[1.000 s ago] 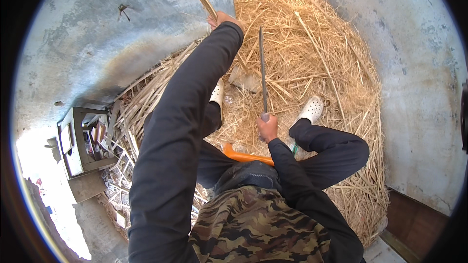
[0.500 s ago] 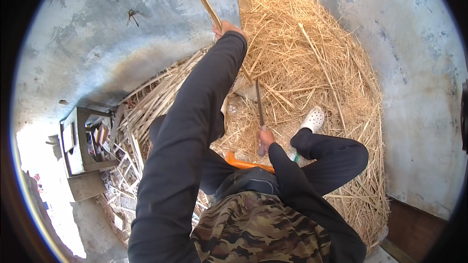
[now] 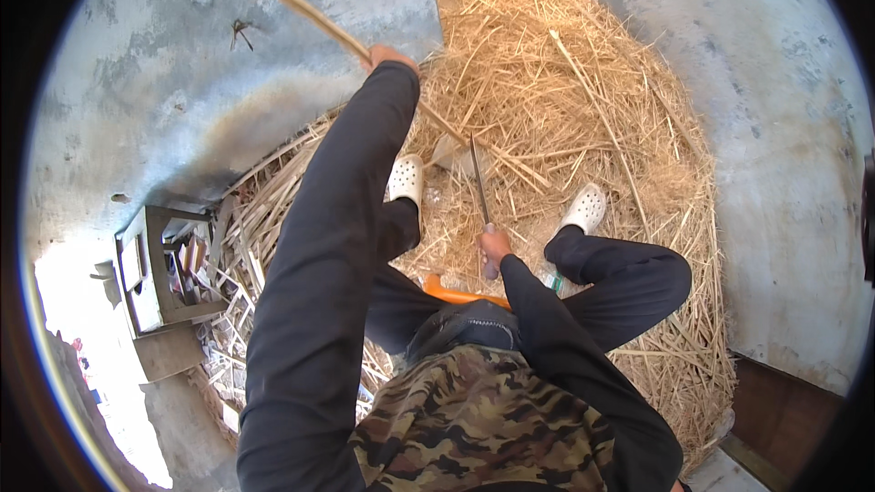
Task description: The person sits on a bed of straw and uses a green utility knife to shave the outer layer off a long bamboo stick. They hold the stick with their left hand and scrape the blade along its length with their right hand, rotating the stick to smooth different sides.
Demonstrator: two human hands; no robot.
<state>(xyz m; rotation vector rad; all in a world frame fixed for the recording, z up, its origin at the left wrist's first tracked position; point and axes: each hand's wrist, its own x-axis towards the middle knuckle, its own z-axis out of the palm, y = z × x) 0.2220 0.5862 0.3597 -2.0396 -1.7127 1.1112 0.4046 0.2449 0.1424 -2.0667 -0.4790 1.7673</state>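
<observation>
My left hand reaches far forward and is closed around a long, pale wooden or bamboo stick. One end rises toward the upper left. The stick slants down below the fist to the right, ending near the knife's tip. Close to my lap, my right hand grips the handle of a long, narrow-bladed knife, its dark blade pointing away from me. A greyish block lies partly under straw by the tip; whether stick and blade touch, I cannot tell.
Straw and shavings cover the floor. Split strips are heaped at left beside a wooden cabinet frame. Grey walls stand on both sides. Pale clogs are on my feet, and an orange plastic thing is beneath me.
My left hand has shifted left, and the stick has swung to a flatter slant, its upper end farther left. My right hand and the knife have moved slightly forward. My left clog now shows.
</observation>
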